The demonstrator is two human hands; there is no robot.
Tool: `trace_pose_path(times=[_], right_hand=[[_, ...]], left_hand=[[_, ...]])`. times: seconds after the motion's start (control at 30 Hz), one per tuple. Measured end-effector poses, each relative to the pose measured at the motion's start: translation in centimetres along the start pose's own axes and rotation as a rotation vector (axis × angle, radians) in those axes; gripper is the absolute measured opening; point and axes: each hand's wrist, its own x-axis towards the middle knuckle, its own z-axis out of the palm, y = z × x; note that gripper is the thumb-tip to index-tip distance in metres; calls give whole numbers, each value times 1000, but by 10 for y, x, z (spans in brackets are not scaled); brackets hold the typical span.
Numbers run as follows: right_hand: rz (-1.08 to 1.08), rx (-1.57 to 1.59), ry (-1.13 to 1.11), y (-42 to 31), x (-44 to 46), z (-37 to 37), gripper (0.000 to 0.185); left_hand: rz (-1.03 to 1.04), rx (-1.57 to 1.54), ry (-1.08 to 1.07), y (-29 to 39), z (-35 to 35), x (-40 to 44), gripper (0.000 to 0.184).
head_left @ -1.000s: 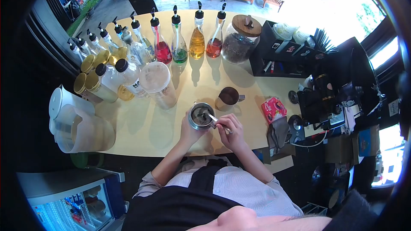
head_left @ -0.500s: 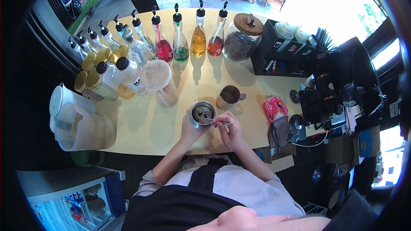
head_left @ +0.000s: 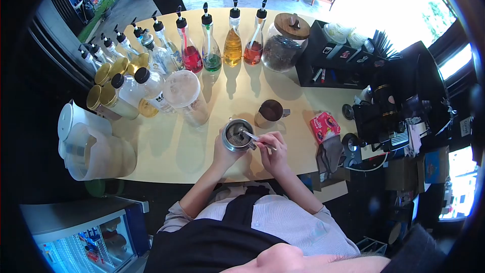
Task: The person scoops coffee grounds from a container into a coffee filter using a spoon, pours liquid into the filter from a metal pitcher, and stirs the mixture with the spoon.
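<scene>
A round metal cup point(head_left: 234, 146) stands near the front edge of the table, with dark brown contents inside. My left hand point(head_left: 225, 152) is wrapped round its left side. Between the fingers of my right hand point(head_left: 273, 152) is a metal spoon point(head_left: 251, 135), pinched by the handle. The spoon's bowl is over the mouth of the cup, with some of the dark stuff near it; whether it touches the contents I cannot tell. Just behind and to the right stands a metal jug point(head_left: 271, 112) with a handle, apart from both hands.
Pump bottles point(head_left: 233, 45) of coloured liquid curve along the far edge. A lidded plastic tub point(head_left: 188, 96) stands left of the cup, and pitchers point(head_left: 108, 151) farther left. A red packet point(head_left: 325, 126) and grey cloth point(head_left: 331, 154) lie right, before a black machine point(head_left: 379, 116).
The spoon has been raised and tilted, its bowl now showing higher in the cup's mouth. My right hand has shifted slightly, while my left hand keeps its hold.
</scene>
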Motion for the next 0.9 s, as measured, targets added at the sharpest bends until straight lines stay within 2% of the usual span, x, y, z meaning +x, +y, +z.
trace_pose_path(times=[0.03, 0.17, 0.27, 0.33, 0.37, 0.47, 0.57, 0.7, 0.77, 0.9], right_hand=[[33, 38, -17, -1, 0, 1, 9], [-22, 140, -124, -4, 0, 0, 7], [19, 201, -84, -5, -3, -4, 8], [112, 249, 63, -5, -2, -7, 10], [114, 269, 68, -6, 0, -9, 9], [10, 147, -32, -4, 4, -11, 9], [-1, 162, -129, -10, 6, -8, 7], [0, 153, -86, -14, 6, 1, 7], [368, 392, 41, -14, 2, 4, 6], [493, 491, 142, -2, 11, 1, 13]], left_hand=[[2, -8, 5, -3, 1, 0, 89], [16, 11, 19, -9, 2, -1, 90], [23, 34, 14, -9, 2, -1, 91], [25, 29, 20, -2, 1, -1, 93], [24, 28, 19, -1, 0, -1, 93], [21, 42, 4, 0, -1, 0, 95], [27, 39, 8, -8, 1, 0, 97], [21, 6, 10, -7, 2, -2, 96], [4, -8, 5, -7, 1, -2, 95], [34, 53, 3, -1, -1, 0, 92]])
